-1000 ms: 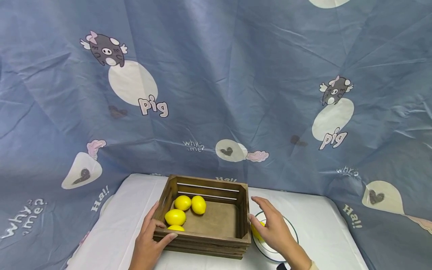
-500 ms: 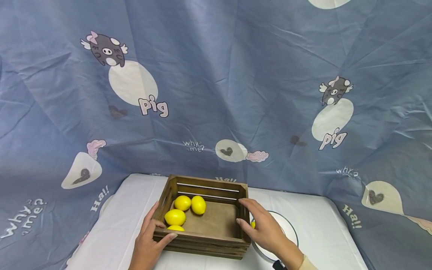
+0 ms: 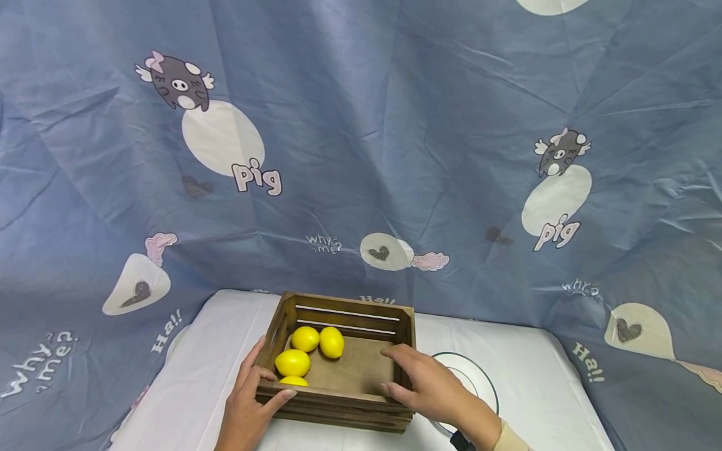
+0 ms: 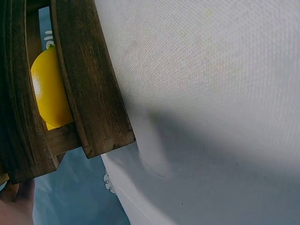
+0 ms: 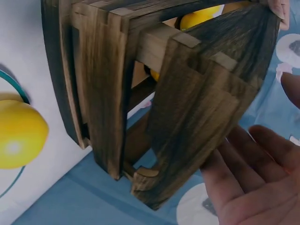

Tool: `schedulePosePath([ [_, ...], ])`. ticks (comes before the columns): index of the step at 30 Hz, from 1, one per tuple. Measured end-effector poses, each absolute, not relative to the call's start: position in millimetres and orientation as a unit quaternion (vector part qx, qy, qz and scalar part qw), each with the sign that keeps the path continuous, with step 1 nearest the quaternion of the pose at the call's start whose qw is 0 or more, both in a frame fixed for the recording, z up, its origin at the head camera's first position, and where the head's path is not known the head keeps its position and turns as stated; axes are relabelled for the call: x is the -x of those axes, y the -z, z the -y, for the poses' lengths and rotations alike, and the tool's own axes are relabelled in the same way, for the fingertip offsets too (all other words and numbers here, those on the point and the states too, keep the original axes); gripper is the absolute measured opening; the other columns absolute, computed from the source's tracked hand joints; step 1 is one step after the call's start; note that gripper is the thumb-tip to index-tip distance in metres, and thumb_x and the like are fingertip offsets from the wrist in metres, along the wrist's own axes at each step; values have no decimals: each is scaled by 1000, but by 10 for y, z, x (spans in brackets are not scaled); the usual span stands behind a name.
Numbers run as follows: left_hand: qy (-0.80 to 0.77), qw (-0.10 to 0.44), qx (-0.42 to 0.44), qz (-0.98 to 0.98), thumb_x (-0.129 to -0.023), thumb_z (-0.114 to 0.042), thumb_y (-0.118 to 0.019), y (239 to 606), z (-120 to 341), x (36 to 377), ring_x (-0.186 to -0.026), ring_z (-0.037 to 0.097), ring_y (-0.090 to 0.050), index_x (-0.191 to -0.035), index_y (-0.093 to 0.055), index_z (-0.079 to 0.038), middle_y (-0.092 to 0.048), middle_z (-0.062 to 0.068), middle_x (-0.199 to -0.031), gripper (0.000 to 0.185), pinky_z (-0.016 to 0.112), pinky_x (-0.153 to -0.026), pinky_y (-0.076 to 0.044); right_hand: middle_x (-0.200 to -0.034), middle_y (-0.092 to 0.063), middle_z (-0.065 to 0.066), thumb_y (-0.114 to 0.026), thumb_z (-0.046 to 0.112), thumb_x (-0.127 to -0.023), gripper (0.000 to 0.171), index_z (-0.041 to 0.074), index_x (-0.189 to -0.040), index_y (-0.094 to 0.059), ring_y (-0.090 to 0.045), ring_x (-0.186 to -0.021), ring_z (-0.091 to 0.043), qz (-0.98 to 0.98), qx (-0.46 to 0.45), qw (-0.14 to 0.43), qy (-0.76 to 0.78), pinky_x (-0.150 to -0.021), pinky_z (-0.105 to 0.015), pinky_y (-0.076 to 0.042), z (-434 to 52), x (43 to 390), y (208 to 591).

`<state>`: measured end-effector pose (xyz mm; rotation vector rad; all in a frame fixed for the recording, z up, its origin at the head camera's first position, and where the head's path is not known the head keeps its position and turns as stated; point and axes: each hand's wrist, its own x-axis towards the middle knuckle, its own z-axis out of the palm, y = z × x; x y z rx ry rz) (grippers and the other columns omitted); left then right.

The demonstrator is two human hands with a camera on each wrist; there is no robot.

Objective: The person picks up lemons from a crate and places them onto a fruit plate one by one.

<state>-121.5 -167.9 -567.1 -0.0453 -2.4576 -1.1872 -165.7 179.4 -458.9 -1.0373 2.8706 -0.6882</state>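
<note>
A dark wooden crate [image 3: 344, 391] stands on the white table and holds several yellow lemons [image 3: 292, 362]. My left hand [image 3: 256, 382] holds its front left corner, thumb over the front rim and fingers along the left wall. In the left wrist view one lemon [image 4: 49, 93] shows through the slats of the crate [image 4: 89, 93]. My right hand [image 3: 417, 382] hovers over the crate's right wall, fingers spread and holding nothing. The right wrist view shows its bare palm [image 5: 248, 183] beside the crate [image 5: 164, 93], and another lemon [image 5: 18, 136] lying on a plate.
A white plate [image 3: 479, 382] with a green rim sits just right of the crate, partly hidden by my right hand. The white tablecloth [image 3: 541, 376] has free room to the right. A blue printed curtain [image 3: 361, 156] hangs close behind the table.
My right hand has moved left, from above the plate to over the crate's right wall. The left hand and the crate have stayed put.
</note>
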Motion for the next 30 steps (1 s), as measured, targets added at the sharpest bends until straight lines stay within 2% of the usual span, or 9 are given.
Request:
schedulePosePath([
  [13,432,198,14,880,-85,-37,-89,5671,1665,1216,-146,46,-38,-98,-53,-21,-27,-6,-170,41,67,-101,-45,-148,-59,-9,-72,40,-100,61,8,-149,-55,-61,-131,-27,-916,358,59,174,-104,-47,-52,-1704,1685,4401],
  [23,426,207,21,880,-85,-37,-89,5664,1685,1218,-145,45,-39,-98,-52,-23,-27,-6,-170,41,64,-98,-48,-145,-62,-6,-76,45,-96,71,5,-150,-53,-63,-125,-24,-918,359,72,151,-103,-45,-53,-1658,1716,4260],
  [30,430,207,20,878,-85,-37,-89,5672,1683,1212,-145,46,-40,-97,-52,-23,-28,-6,-170,41,65,-98,-47,-148,-60,-7,-74,57,-94,81,3,-151,-52,-59,-131,-25,-920,351,91,151,-108,-45,-48,-1663,1776,4182],
])
